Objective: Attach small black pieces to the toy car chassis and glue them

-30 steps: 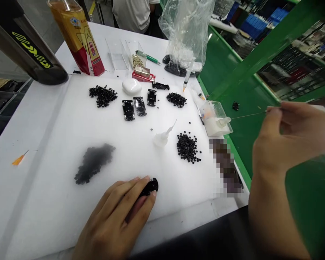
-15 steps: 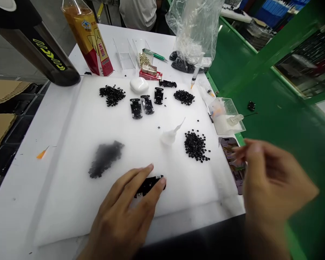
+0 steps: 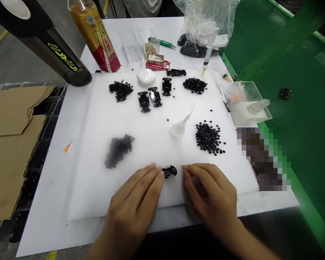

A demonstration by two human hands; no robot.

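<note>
Now the right hand (image 3: pixel 209 191), empty and loosely open, has come in beside the small black part (image 3: pixel 169 172) that the left hand (image 3: pixel 137 206) pins with its fingertips.

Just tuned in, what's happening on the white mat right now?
A person works at a white foam mat. The left hand has its fingertips on a small black plastic part near the mat's front edge, and the right hand rests just to the part's right, apparently not touching it. Behind them lie a pile of small black square pieces, a translucent glue nozzle bottle and three black oblong housings.
</note>
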